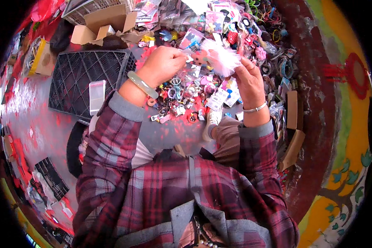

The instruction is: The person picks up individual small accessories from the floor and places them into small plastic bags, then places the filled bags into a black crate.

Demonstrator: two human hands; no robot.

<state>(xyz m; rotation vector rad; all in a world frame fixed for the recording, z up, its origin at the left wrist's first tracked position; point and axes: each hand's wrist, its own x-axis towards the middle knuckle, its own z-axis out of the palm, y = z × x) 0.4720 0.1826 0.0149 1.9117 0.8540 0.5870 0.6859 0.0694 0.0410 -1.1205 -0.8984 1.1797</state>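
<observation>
My right hand pinches a pink fluffy tulle hair accessory, holding it over the pile. A spotted, multicoloured part shows at the accessory's left side. My left hand is closed, thumb and fingers pressed together just left of that spotted part. What sits in its fingertips, perhaps a bit of clear plastic, is too small to make out. Below both hands lies a heap of small hair ties and trinkets, some in clear bags. White price-tagged cards lie near my right wrist.
A black plastic crate lies to the left, with a white tray on it. Behind it stands an open cardboard box. Another carton stands at my right. Packaged accessories spread across the far side. My shoe borders the heap.
</observation>
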